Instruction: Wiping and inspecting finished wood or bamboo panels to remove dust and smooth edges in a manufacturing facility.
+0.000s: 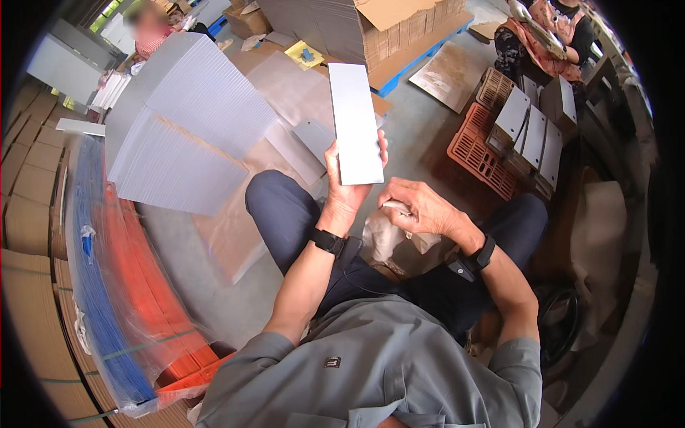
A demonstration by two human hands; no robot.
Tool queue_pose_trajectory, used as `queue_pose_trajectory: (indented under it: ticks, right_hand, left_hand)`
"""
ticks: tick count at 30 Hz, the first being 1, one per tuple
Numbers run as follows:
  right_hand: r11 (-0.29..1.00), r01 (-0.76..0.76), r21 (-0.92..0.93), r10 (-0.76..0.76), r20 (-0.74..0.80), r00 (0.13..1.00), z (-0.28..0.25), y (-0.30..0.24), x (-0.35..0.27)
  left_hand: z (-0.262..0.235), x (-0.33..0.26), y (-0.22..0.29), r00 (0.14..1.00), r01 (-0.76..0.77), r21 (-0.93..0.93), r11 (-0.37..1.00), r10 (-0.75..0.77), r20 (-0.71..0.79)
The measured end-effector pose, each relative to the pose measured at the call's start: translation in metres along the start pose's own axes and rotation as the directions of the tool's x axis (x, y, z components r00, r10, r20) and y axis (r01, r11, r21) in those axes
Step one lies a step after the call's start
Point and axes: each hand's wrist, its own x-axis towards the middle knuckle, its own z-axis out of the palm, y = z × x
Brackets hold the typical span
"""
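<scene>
My left hand [344, 187] grips the lower end of a long white box-like piece [355, 118], thumb on one side and fingers on the other. The piece stands tilted up and away from me, above my knees. Close by on the right, my right hand [421, 205] is closed round a crumpled off-white cloth [383, 235]. Most of the cloth hangs below the fist, between my legs. Hand and cloth are a little apart from the piece's near end.
Stacked grey-white sheets [185, 121] lean to the left. Wrapped blue and orange sheets [135, 278] stand nearer. An orange plastic crate [479, 146] lies to the right, beside several white boxes [528, 139]. Cardboard stacks sit on a blue pallet [421, 57] ahead. Two people are at the far edges.
</scene>
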Motion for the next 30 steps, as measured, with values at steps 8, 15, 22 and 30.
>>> queue_pose_trajectory:
  ticks: [8,15,22,30]
  right_hand:
    - [0.951,-0.222,-0.214,0.123,-0.397,0.910,-0.025,-0.006,0.053]
    - [0.869,-0.494,0.023,0.495,-0.016,0.869,-0.028,0.011,0.116]
    - [0.675,-0.517,0.526,0.556,0.098,0.826,0.020,0.011,0.153]
    - [0.532,-0.576,0.621,0.483,0.336,0.808,-0.006,0.038,0.193]
  left_hand:
    - [-0.011,-0.052,0.013,0.986,0.090,0.001,0.996,-0.089,-0.141]
    - [-0.024,-0.086,0.042,0.883,-0.144,0.987,0.074,0.459,0.095]
    - [-0.047,-0.072,0.073,0.857,-0.221,0.968,0.118,0.497,0.135]
    - [-0.026,-0.007,0.132,0.967,-0.017,0.738,0.675,0.199,-0.159]
